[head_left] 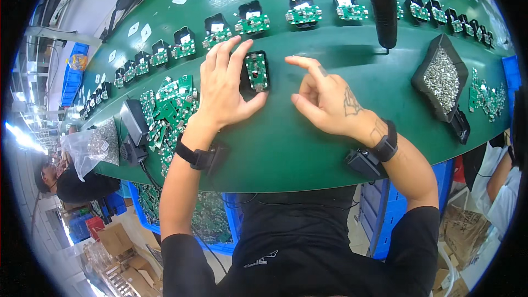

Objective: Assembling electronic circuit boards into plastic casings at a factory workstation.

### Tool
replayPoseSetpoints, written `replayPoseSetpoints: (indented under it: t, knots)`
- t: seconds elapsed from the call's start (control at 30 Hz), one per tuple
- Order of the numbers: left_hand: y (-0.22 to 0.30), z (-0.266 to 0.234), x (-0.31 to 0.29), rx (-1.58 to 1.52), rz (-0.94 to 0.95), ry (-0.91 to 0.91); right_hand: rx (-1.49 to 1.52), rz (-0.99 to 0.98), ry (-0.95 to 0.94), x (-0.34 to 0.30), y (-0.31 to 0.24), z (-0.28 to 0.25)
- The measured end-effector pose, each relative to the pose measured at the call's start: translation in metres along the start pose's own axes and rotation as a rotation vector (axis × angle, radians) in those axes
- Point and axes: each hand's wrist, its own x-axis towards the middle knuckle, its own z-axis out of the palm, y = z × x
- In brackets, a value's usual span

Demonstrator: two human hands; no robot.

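Note:
My left hand (223,85) is set around a small black case (267,66) lying on the green table. Its fingertips are at the upper left of the case and its thumb at the lower edge, steadying it. A green circuit board (256,71) sits inside that case. Right of it, apart from the case, hovers my right hand (330,102). Its index finger is stretched out and its thumb stands away from it, while the other fingers curl inward; nothing shows in its grasp. A dark electric screwdriver (385,16) hangs tip down above the table, beyond my right hand.
Black cases with boards (303,14) form a curved row along the back. Loose circuit boards (170,104) are heaped left of my left hand. A dark tray (421,80) of small metal parts stands at right, beside smaller boards (487,99). A blue crate (234,220) is below the table edge.

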Motion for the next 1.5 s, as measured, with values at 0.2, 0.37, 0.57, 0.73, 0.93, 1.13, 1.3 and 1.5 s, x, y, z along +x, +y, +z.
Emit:
replayPoseSetpoints:
  t: [0.2,0.37,0.57,0.73,0.93,1.13,1.3,1.5]
  knots:
    - [0.015,0.014,0.003,-0.072,-0.029,0.039,0.060,-0.076,0.073,-0.004,0.003,-0.001]
    - [0.024,0.019,0.008,-0.114,-0.004,0.066,0.014,-0.204,0.278,-0.004,0.002,-0.008]
    - [0.011,0.021,0.007,-0.080,-0.032,0.114,0.014,-0.192,0.350,0.000,0.009,-0.013]
    - [-0.005,0.013,0.005,-0.002,-0.064,0.058,0.042,-0.179,0.376,0.003,0.016,-0.013]
    - [0.011,-0.008,0.013,0.074,0.022,0.110,0.051,-0.166,0.368,0.004,0.018,-0.013]
    - [0.035,0.000,0.086,0.090,0.136,0.132,0.002,-0.237,0.395,0.001,0.018,-0.017]
    - [0.017,0.035,0.126,0.143,0.038,-0.010,0.021,-0.275,0.454,0.002,0.020,-0.016]
    - [0.013,0.040,0.134,0.073,0.056,-0.086,0.021,-0.286,0.441,0.002,0.022,-0.016]
